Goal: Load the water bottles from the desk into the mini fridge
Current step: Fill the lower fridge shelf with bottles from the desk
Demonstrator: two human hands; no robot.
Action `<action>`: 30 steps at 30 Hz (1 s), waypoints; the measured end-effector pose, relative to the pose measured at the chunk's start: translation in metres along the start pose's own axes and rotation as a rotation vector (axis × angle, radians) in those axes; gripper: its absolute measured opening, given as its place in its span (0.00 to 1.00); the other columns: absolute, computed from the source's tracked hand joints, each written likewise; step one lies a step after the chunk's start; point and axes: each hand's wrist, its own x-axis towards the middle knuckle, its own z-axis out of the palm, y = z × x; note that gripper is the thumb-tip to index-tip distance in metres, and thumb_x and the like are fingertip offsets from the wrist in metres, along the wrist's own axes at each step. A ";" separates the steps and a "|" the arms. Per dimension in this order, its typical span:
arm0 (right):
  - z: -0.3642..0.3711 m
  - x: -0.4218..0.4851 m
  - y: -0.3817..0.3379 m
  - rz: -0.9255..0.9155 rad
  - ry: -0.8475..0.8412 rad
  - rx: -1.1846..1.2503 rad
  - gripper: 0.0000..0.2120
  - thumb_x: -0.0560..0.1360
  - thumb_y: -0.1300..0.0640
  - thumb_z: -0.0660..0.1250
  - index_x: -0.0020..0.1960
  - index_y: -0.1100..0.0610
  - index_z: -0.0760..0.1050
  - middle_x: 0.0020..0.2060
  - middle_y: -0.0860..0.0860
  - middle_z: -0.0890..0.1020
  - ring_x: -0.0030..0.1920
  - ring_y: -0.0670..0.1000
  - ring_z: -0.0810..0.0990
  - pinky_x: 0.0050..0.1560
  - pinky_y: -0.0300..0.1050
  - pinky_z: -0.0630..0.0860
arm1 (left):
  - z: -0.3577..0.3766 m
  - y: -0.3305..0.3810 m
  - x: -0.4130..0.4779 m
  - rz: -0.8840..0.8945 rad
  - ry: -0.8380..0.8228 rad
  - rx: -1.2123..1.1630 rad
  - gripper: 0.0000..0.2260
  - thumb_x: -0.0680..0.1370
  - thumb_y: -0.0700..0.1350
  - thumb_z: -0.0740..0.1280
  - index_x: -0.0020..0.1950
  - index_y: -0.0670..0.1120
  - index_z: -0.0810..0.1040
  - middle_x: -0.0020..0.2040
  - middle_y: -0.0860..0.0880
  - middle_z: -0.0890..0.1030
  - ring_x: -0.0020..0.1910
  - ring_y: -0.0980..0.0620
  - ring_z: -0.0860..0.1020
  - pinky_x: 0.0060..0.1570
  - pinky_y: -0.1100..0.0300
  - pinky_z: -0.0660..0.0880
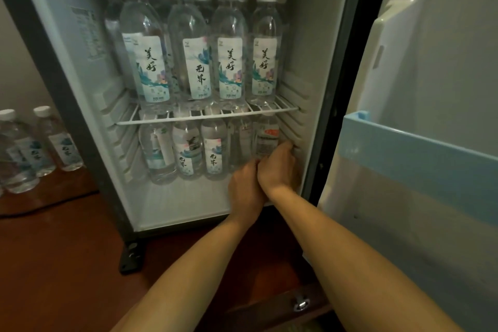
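The mini fridge [67,105] stands open on the wooden desk. Several clear water bottles with white caps fill its wire shelf [207,118], and several more stand on the fridge floor below. My right hand [277,167] grips the lower part of the rightmost lower bottle [266,135], which has a red-marked label. My left hand [246,186] is wrapped around the base of the bottle beside it [239,137]. Both hands touch each other at the lower right of the fridge interior. The fingers are mostly hidden behind the hands.
Three more water bottles [40,143] stand on the desk [54,264] left of the fridge. The fridge door [420,143] hangs open at the right with a blue door rack [404,137]. A metal latch [300,304] sits on the desk edge below.
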 end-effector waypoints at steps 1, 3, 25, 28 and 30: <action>0.003 0.001 0.001 0.005 0.006 0.001 0.14 0.81 0.59 0.64 0.65 0.60 0.68 0.60 0.60 0.82 0.60 0.64 0.81 0.56 0.56 0.78 | 0.002 -0.004 0.004 0.006 -0.032 0.007 0.07 0.80 0.44 0.67 0.54 0.43 0.82 0.49 0.42 0.86 0.49 0.40 0.84 0.46 0.46 0.79; 0.007 0.003 0.002 0.022 -0.008 0.009 0.12 0.82 0.59 0.61 0.65 0.60 0.69 0.60 0.60 0.82 0.60 0.63 0.81 0.56 0.55 0.77 | 0.004 -0.008 0.008 0.022 -0.081 0.013 0.07 0.79 0.43 0.68 0.53 0.42 0.83 0.50 0.41 0.86 0.51 0.41 0.84 0.49 0.47 0.79; 0.002 -0.108 -0.052 -0.347 -0.178 0.071 0.15 0.80 0.58 0.65 0.66 0.54 0.71 0.52 0.55 0.84 0.54 0.58 0.83 0.55 0.56 0.81 | -0.157 -0.019 -0.061 -0.007 0.017 -0.006 0.11 0.78 0.43 0.72 0.60 0.47 0.84 0.50 0.53 0.86 0.53 0.55 0.83 0.53 0.58 0.79; 0.014 -0.143 -0.078 -0.517 -0.222 0.117 0.12 0.79 0.56 0.65 0.62 0.49 0.73 0.46 0.50 0.84 0.49 0.54 0.84 0.51 0.55 0.81 | -0.196 -0.034 -0.083 -0.041 0.118 0.022 0.09 0.76 0.45 0.73 0.56 0.48 0.83 0.47 0.54 0.86 0.50 0.52 0.84 0.46 0.58 0.77; 0.027 -0.167 -0.095 -0.621 -0.273 0.167 0.08 0.77 0.54 0.65 0.56 0.47 0.74 0.41 0.46 0.83 0.45 0.51 0.83 0.48 0.54 0.81 | -0.221 -0.046 -0.097 -0.062 0.180 0.051 0.11 0.75 0.47 0.72 0.57 0.50 0.83 0.46 0.51 0.86 0.49 0.47 0.84 0.44 0.50 0.79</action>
